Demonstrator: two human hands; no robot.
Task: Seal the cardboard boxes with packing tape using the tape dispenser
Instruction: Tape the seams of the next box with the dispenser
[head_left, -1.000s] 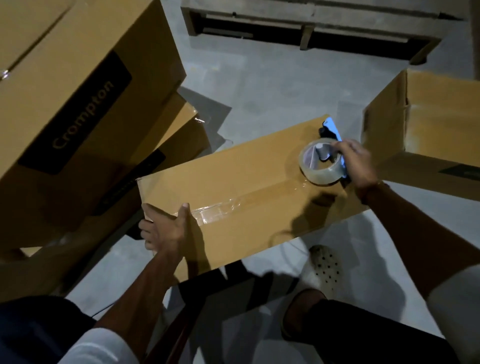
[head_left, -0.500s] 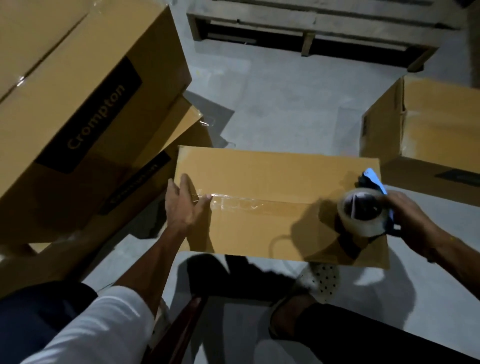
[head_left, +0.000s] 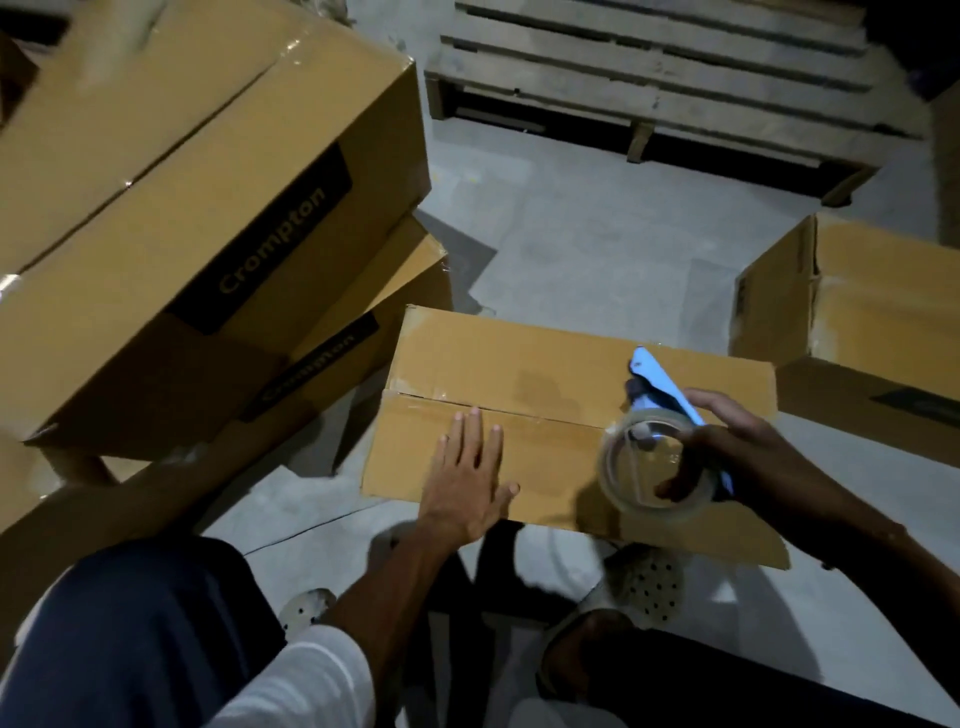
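Note:
A flat brown cardboard box (head_left: 519, 364) lies on the floor in front of me, its two top flaps meeting in a seam across the middle. My left hand (head_left: 470, 480) presses flat on the near flap, fingers straight, fingertips at the seam. My right hand (head_left: 748, 457) grips a blue tape dispenser (head_left: 662, 387) with a clear tape roll (head_left: 652, 470), held over the box's right part.
Stacked "Crompton" boxes (head_left: 182, 208) lean at the left, close to the box. Another brown box (head_left: 872, 312) stands at the right. A wooden pallet (head_left: 654, 78) lies at the back. Grey concrete floor (head_left: 597, 234) shows between them. My feet in sandals (head_left: 649, 582) are just below the box.
The box has turned and settled flat in front of me. My left hand went from gripping its left end to lying flat on top. The dispenser stayed over the right part.

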